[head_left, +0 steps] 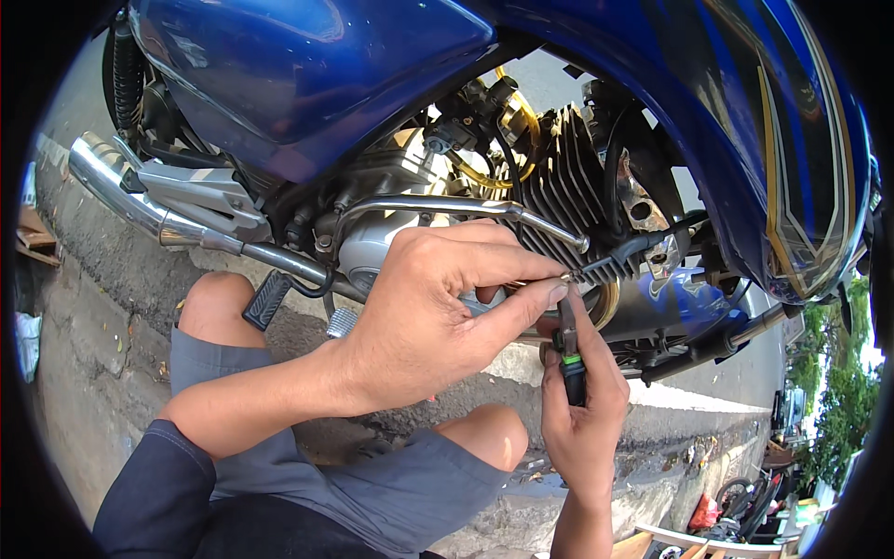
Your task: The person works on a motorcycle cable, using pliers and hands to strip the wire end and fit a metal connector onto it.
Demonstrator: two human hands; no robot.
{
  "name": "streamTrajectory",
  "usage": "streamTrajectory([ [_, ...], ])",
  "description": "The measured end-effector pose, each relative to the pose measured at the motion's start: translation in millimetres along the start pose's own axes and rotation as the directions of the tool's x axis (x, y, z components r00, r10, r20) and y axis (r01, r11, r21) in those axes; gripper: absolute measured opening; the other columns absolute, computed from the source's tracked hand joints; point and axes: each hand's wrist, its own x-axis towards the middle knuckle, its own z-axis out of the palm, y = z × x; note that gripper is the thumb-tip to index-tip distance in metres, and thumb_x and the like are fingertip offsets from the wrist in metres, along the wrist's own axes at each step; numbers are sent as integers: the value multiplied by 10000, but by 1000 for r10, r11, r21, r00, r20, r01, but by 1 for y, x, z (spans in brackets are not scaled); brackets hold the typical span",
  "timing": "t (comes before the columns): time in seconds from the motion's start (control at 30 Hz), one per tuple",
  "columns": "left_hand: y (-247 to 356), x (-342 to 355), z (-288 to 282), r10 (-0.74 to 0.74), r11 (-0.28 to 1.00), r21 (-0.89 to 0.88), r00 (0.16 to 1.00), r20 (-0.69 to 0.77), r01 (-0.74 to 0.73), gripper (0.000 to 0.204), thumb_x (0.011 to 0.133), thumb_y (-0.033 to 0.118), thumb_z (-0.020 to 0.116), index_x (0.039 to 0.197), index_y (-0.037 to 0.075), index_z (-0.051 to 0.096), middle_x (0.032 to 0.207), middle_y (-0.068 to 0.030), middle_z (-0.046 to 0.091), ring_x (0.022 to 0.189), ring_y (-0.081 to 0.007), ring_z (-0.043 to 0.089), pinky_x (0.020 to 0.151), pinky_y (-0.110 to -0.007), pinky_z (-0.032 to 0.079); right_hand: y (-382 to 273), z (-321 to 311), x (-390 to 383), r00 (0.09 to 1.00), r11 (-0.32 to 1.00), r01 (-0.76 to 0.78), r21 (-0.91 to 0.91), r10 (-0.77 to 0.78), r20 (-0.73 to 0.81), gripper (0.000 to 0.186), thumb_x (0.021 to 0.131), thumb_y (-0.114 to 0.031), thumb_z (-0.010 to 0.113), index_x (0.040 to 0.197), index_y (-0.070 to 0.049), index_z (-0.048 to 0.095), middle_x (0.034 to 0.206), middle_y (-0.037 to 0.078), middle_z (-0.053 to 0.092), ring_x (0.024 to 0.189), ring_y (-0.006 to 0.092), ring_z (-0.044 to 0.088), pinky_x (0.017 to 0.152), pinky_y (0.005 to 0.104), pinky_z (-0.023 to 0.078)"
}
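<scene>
Roadside concrete (102, 307) is spreading out at left, and greenery (833, 410) is showing at far right. Blue motorcycle (410, 158) is filling the upper side, and I'm working up close to it, both hands by the lower right edge of the finned cylinder (563, 177).

My left hand (442, 303) is lying across from the left, thumb and forefinger pinched together on a small metal tip (565, 278); too small to tell the exact kind. Black rubber-covered lead (633, 250) is running just beyond those fingertips, long axis slanting up and right, away from me. Metal tip is sitting at its near end; whether the two are joined, I can't tell.

My right hand (594, 410) is wrapping its fingers around a black-and-green handled tool (575, 380), long axis near upright, pointing up at the pinch from just below. Working end is hiding behind my fingertips, so contact is staying unclear. Left is the nearer hand, already touching the tip; right is sitting just beneath.
</scene>
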Motion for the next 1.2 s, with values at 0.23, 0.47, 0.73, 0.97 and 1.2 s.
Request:
streamTrajectory([
  [0.23,-2,0,1,-239,951,-202,971,11,236,247,973,52,835,1198,-48,813,835,-39,749,750,-49,626,654,-211,467,-7,-1,0,997,998,-26,-54,22,-69,693,922,126,620,1599,2,546,1364,235,743,1228,360,760,997,376,589],
  [0.47,0,5,4,-279,920,-291,960,-21,261,181,1004,47,799,1127,-79,754,863,-37,764,812,-41,667,747,-211,520,-17,10,4,986,956,-167,240,164,34,442,1064,99,579,1505,84,552,1299,181,750,1194,202,739,1031,325,579],
  [0.73,3,12,6,-405,779,-489,910,86,392,136,1054,84,740,1090,-46,759,870,26,710,729,6,522,649,-190,389,-14,11,9,988,938,-151,311,148,34,450,1049,115,581,1497,84,547,1247,182,763,1141,202,752,990,313,584],
  [0.97,-6,19,-11,-505,560,-554,784,361,616,191,1071,205,732,1009,29,771,741,95,520,650,-6,354,573,-238,273,-16,4,9,986,919,-165,358,149,71,438,1046,108,584,1482,85,557,1199,187,777,1126,212,756,975,311,581],
  [1.2,-5,18,-10,-524,624,-486,789,321,612,203,1048,224,762,1049,21,783,762,79,595,665,-4,445,592,-204,331,-18,0,3,971,889,-240,389,215,108,441,1048,102,577,1489,86,557,1194,196,778,1087,222,763,981,329,588],
])
